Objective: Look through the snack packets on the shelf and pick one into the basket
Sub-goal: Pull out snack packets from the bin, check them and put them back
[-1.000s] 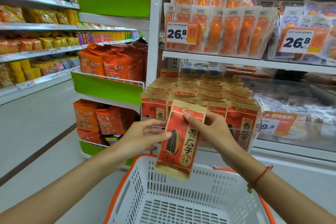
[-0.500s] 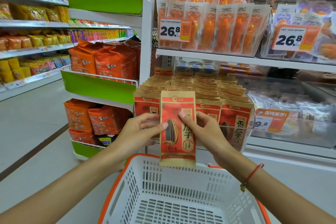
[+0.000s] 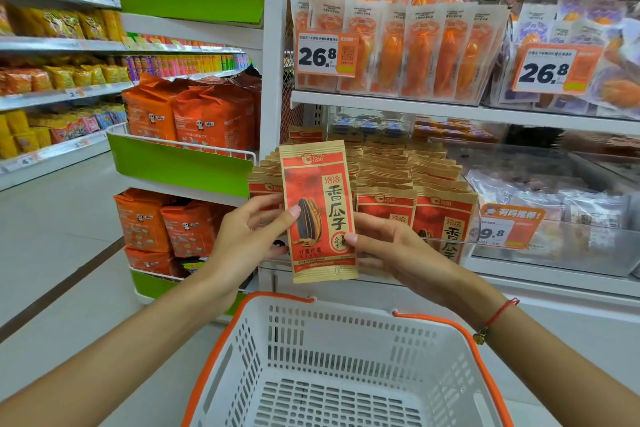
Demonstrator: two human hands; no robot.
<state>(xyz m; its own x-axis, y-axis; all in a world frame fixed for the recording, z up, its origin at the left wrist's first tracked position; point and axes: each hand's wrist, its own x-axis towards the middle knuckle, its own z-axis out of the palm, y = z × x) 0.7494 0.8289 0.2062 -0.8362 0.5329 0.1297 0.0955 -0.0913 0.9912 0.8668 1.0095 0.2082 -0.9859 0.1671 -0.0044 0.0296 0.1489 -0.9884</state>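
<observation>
Packet [image 3: 317, 211] upright above basket [image 3: 346, 340], pinched at its side edges by left hand [image 3: 242, 239] and right hand [image 3: 391, 250]. Likely light, crinkly, pliable paper; edges grip best.

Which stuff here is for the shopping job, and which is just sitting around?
For the job:
- seed packet, held upright by the left hand and right hand
- same packets on the shelf
- white basket, nothing in it yet

Just around:
- orange panda bags
- clear packets of orange snacks
- 26.8 price tags
</observation>
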